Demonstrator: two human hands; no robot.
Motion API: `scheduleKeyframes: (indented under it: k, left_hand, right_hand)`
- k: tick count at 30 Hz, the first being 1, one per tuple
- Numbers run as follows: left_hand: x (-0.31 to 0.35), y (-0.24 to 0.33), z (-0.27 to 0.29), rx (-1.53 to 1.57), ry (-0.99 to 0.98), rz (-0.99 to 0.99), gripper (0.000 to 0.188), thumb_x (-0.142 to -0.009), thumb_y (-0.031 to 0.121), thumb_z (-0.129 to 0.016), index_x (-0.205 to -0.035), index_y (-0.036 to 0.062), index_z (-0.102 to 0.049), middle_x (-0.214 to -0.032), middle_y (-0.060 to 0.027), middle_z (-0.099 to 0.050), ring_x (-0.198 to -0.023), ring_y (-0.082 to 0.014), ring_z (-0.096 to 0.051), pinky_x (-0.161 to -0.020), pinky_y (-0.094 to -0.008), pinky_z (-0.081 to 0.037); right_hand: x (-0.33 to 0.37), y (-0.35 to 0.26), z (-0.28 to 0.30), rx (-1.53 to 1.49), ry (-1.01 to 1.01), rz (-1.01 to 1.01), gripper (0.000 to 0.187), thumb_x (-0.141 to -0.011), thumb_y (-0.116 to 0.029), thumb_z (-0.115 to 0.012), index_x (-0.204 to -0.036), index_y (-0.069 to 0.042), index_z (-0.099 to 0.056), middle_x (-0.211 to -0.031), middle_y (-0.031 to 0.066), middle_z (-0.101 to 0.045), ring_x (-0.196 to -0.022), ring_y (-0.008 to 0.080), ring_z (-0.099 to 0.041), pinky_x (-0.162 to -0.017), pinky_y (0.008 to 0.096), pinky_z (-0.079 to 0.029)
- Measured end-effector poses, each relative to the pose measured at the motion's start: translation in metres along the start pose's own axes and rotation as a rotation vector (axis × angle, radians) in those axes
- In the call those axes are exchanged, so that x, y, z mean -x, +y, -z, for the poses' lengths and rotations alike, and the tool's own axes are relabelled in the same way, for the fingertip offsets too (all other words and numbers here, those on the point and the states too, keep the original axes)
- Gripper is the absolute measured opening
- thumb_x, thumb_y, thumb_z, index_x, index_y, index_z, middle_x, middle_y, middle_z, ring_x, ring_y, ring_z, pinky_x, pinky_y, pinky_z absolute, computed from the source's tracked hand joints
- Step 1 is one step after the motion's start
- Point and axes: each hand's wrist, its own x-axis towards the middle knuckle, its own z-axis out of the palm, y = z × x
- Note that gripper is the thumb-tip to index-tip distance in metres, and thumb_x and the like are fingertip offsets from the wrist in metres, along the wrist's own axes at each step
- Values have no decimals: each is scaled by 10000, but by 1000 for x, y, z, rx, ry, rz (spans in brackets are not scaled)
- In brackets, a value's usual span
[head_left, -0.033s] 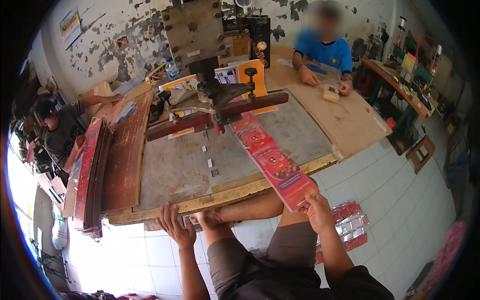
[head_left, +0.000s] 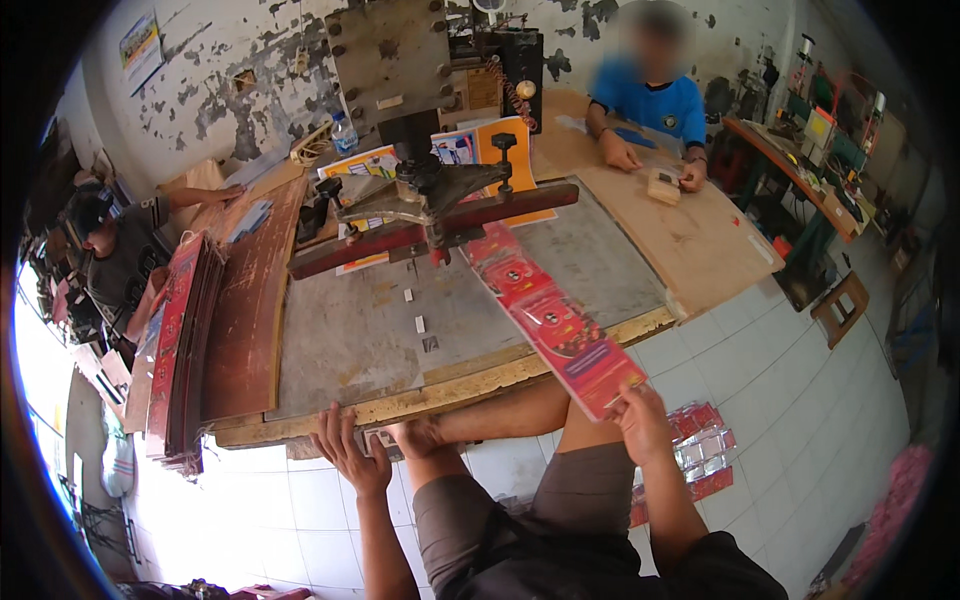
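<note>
My right hand [head_left: 642, 425] pinches the near end of a long red printed strip of packaging [head_left: 560, 327], which looks like several joined packets. The strip slants across the front edge of the grey metal worktable [head_left: 345, 345]. Its far end lies beside the red bar [head_left: 350, 250] of a press [head_left: 425, 190], partly beneath it. My left hand [head_left: 352, 455] rests with spread fingers against the table's worn wooden front edge [head_left: 400, 405], holding nothing.
Left of the plate stands a stack of red strips [head_left: 175, 340] by a brown board [head_left: 245, 300]. More silver-and-red packets [head_left: 700, 450] lie on the tiled floor. One person in blue [head_left: 650, 115] sits at the far right; another person [head_left: 125, 250] is at the left.
The near end of the strip has shifted slightly to the right with my right hand. My left hand stays in place.
</note>
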Motion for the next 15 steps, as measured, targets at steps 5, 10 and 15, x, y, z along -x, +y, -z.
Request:
scheduleKeyframes:
  k: [5,10,15]
  left_hand:
    - [-1,1,5,-7,-20,8,505,-1065,368,-492,-1499,116,-544,-1598,-165,-520,-1535,-409,-407,-1287,-611,-153]
    - [-3,2,6,7,-22,7,496,-1068,357,-484,-1498,116,-541,-1599,-164,-520,-1534,-410,-408,-1288,-612,-151]
    - [-7,6,9,23,-29,4,477,-1078,355,-458,-1478,112,-549,-1595,-159,-524,-1537,-402,-402,-1292,-607,-152]
  right_hand:
    - [-6,-48,55,-11,323,283,265,-1048,-278,-619,-1159,-41,-661,-1129,80,-699,-1003,170,-695,-880,346,-572]
    - [30,-110,88,221,572,413,418,-1061,-319,-617,-1262,46,-647,-1189,113,-714,-1066,173,-705,-944,338,-568]
    - [53,-141,146,376,591,465,515,-1117,-353,-568,-1414,66,-589,-1289,115,-706,-1135,169,-697,-1023,330,-539]
